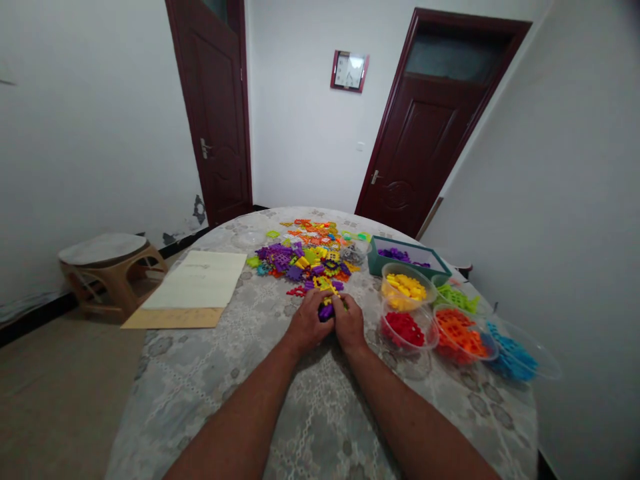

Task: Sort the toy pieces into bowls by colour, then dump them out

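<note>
The left hand and right hand grip pinches yellow and purple pieces; likely light, stiff plastic; hold edges.

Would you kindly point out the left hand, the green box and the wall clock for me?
Left hand (307, 320): head view, on the back of the hand.
Green box (375, 265): head view, on its near wall.
Wall clock (349, 71): head view, on its dial.
</note>
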A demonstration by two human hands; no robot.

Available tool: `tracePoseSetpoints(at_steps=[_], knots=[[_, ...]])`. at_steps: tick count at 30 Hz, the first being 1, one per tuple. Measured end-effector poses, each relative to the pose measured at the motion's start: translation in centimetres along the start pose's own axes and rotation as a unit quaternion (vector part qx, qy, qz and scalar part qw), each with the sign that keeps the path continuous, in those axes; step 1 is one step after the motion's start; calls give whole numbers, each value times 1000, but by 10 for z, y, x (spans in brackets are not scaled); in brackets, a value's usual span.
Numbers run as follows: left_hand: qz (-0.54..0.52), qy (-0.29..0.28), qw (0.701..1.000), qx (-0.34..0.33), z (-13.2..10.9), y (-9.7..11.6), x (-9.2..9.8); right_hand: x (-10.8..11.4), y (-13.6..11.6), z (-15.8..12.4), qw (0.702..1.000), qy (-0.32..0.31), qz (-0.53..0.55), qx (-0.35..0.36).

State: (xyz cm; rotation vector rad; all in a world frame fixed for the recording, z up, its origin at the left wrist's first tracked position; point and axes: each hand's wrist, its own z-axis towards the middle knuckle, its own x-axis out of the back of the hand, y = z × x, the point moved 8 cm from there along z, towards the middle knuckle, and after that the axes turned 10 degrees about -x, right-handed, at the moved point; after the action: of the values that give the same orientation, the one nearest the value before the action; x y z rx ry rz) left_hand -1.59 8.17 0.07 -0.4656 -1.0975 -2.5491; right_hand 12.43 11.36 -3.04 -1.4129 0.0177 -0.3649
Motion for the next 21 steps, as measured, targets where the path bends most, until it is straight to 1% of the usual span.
tracePoseSetpoints(at_steps=[2, 5, 7, 10, 14, 17, 21], knots=[[-24, 25, 999, 8, 1, 1, 0, 0, 0, 1, 999, -1, 30, -15], [-54, 62, 996, 45, 1, -3, 4, -3, -1, -1, 997, -9, 77, -30], [-78, 68, 992, 70, 1, -5, 6, -4, -2, -3, 995, -11, 88, -40], [-110, 56, 987, 99, 1, -4, 6, -5, -2, -4, 995, -14, 89, -47], [-83, 57, 987, 126, 3, 1, 8, -5, 2, -2, 994, -12, 102, -45], [-58, 63, 988, 125, 8, 7, 9, -5, 1, -2, 992, -19, 123, -32], [-35, 102, 985, 137, 16, 10, 13, -3, -10, -4, 992, -21, 122, 11]])
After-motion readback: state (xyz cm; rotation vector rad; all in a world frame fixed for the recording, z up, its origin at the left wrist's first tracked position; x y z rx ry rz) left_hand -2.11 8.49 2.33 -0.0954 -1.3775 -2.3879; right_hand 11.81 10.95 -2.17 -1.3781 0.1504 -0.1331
